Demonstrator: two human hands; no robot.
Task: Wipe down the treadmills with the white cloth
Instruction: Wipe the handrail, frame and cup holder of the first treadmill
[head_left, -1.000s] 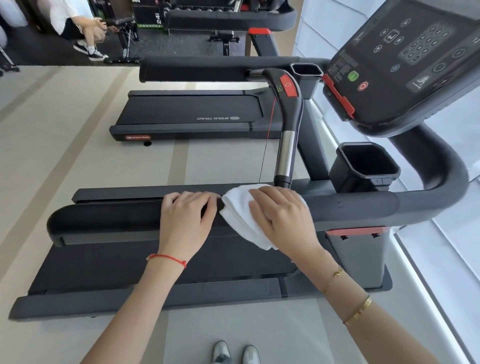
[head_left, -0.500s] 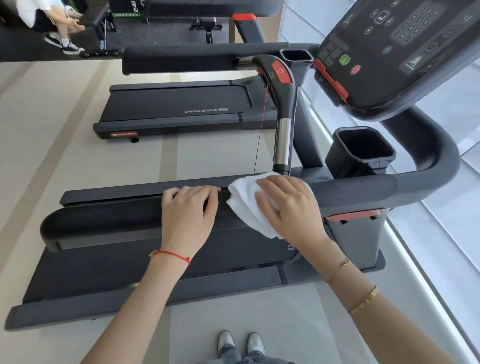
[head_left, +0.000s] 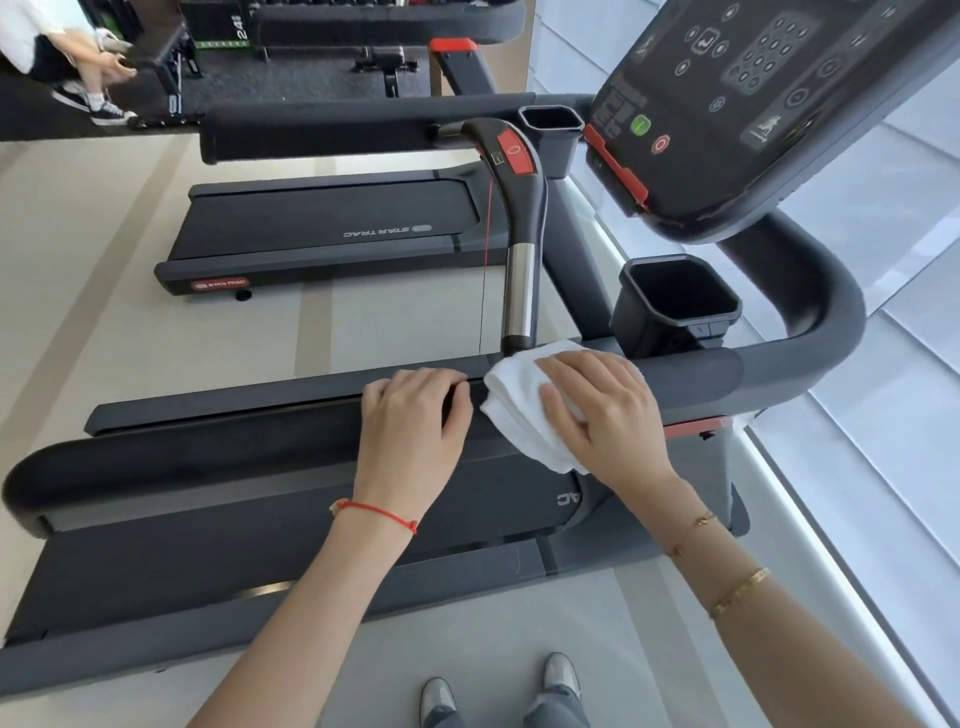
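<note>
The near treadmill (head_left: 208, 561) lies across the view, its dark padded side handrail (head_left: 182, 462) running left to right in front of me. My right hand (head_left: 602, 410) presses a folded white cloth (head_left: 519, 421) onto the handrail, just below the silver-ended grip (head_left: 522, 291). My left hand (head_left: 415, 421) rests on the handrail just left of the cloth, fingers curled over its top. The cloth hangs partly over the rail's near side. A second treadmill (head_left: 322, 228) stands beyond.
The console (head_left: 753, 104) with red safety clip juts in at the upper right, a black cup holder (head_left: 675, 301) below it. A window wall runs along the right. A seated person (head_left: 62, 62) and gym gear sit at the far left. My shoes (head_left: 498, 691) stand on the floor.
My right hand and the cloth have slid a little to the right along the handrail. The left hand has stayed in its place on the rail.
</note>
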